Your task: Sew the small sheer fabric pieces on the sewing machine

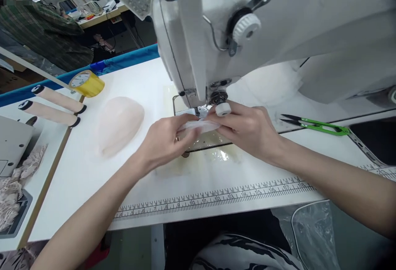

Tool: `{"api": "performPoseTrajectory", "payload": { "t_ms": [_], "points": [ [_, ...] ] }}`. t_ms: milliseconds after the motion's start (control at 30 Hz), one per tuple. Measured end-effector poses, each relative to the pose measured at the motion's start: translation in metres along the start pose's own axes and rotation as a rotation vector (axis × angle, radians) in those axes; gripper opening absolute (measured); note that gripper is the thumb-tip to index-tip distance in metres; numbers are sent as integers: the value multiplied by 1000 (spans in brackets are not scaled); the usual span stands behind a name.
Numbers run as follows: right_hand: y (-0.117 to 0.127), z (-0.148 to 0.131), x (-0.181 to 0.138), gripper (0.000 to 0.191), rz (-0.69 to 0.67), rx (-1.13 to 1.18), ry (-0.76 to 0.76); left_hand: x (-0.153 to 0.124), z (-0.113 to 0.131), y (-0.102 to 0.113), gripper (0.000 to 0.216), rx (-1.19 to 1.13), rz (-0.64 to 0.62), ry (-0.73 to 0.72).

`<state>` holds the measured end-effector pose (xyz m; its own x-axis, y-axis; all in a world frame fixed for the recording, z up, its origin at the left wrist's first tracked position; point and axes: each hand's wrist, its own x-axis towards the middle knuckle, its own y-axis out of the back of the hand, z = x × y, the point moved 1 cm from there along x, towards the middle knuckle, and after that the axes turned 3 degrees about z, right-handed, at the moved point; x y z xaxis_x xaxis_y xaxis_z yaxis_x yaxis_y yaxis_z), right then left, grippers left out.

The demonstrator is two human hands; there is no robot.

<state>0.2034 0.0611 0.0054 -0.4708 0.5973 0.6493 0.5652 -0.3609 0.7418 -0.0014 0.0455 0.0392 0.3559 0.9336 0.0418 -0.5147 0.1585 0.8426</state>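
A small piece of sheer pale fabric [202, 126] lies between my two hands, just in front of the presser foot of a white sewing machine [198, 47]. My left hand [168, 140] pinches its left end between thumb and fingers. The right end is gripped by my right hand [247, 127], whose fingertips are partly hidden behind the machine's white knob [223, 109]. To the left, a pale pink cup-shaped fabric piece [120, 125] rests on the white table. More pale fabric [270, 82] lies behind the needle area, under the machine arm.
Green thread snips [321, 126] and a dark phone [375, 138] lie at the right. Two thread spools [51, 113] and a yellow tape roll [87, 83] are at the left. A printed ruler [198, 200] runs along the front edge. A person in a plaid shirt [40, 32] sits beyond.
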Motion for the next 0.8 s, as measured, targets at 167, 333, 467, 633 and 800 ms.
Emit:
{"api": "performPoseTrajectory", "payload": {
  "t_ms": [167,333,467,633,800],
  "points": [
    [-8,3,7,40,-27,-19,-46,17,-18,-5,30,38,-119,59],
    [-8,2,9,41,-73,-6,-79,20,-23,-4,41,-104,-146,36],
    [-3,-1,6,33,-135,35,-66,12,-19,0,41,-189,-155,-26],
    [4,-7,-1,21,-271,53,97,-10,-18,-16,35,132,9,-296],
    [6,-13,-7,26,-203,-31,335,-33,-11,-38,24,553,330,-655]
  ]
}}
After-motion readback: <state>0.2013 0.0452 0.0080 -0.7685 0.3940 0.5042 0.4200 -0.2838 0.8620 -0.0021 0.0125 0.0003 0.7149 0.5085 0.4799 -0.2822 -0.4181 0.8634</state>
